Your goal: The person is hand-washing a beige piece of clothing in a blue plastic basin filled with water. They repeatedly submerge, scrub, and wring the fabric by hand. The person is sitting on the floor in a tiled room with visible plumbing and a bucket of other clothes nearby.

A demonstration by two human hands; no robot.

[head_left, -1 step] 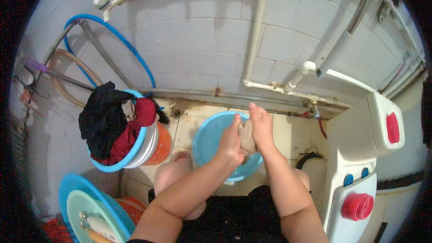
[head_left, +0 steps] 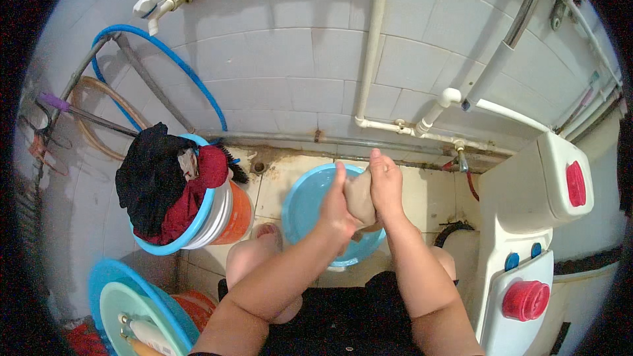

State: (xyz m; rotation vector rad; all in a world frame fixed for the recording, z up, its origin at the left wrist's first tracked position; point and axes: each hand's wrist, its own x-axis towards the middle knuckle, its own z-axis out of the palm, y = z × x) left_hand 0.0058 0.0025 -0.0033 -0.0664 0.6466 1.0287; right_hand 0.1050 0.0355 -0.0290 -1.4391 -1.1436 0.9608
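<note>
While the left hand (head_left: 337,206) and right hand (head_left: 387,188) clasp beige cloth (head_left: 359,200) over the basin (head_left: 304,202), I'd press evenly. Stay above it.

Floor: cream tiles (head_left: 428,198), dark grout lines, brown staining along wall edge (grimiest around round drain hole (head_left: 259,167)). Standing directly on it: light-blue plastic basin (head_left: 304,204) near middle; left of that, orange-and-white bucket (head_left: 234,214) with blue rim.

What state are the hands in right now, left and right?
Left hand: closed, holding the beige cloth.
Right hand: closed, holding the same cloth from the other side.
</note>
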